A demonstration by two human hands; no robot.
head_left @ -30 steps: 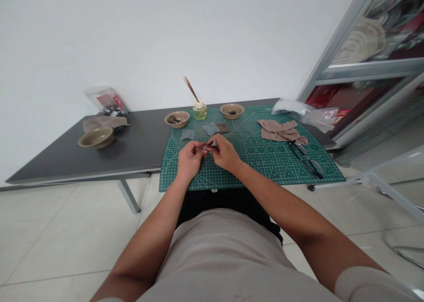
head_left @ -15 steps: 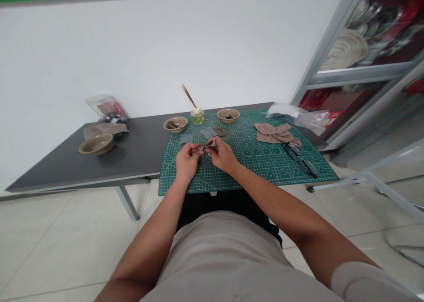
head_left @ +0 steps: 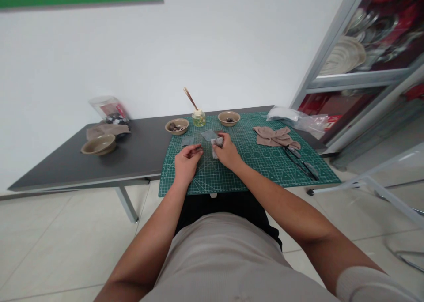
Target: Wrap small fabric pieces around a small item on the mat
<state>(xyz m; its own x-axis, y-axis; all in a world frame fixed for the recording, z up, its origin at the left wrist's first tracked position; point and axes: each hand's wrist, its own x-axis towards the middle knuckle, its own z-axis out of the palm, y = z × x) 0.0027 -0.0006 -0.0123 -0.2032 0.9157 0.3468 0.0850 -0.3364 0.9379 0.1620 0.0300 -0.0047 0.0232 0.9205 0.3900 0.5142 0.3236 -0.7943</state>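
Three bowls: we count two tan ceramic bowls on the mat's far edge and one on the bare tabletop. The left-hand one on the mat, the near-full bowl [head_left: 176,126], holds dark brown chunks; the right-hand one, the smaller-filled bowl [head_left: 229,118], holds a few dark bits. The inside of the third, the tabletop bowl [head_left: 98,145], is too shallow in view for us to tell.
Jar: a glass reed diffuser [head_left: 198,119] stands between the two mat bowls, with yellow-green liquid inside and thin reeds leaning left.
Bags: a clear plastic bag [head_left: 109,110] by the wall holds something black-and-white; a second plastic bag [head_left: 296,119] lies crumpled at the mat's far right corner.
Right hand [head_left: 227,152]: we see it pinching a pale grey scrap [head_left: 217,144] between thumb and fingers, above the green cutting mat [head_left: 265,171].
Left hand [head_left: 186,161]: fingers loosely curled, palm down, pinching nothing we can see, and just apart from the right hand.
Mat: two grey squares [head_left: 187,141] and [head_left: 209,135] lie just beyond the hands.
Change: half a second ago our hands were pressed together at the fingertips; now they have parted, and the scrap sits in the right hand alone. The bowls have not changed.
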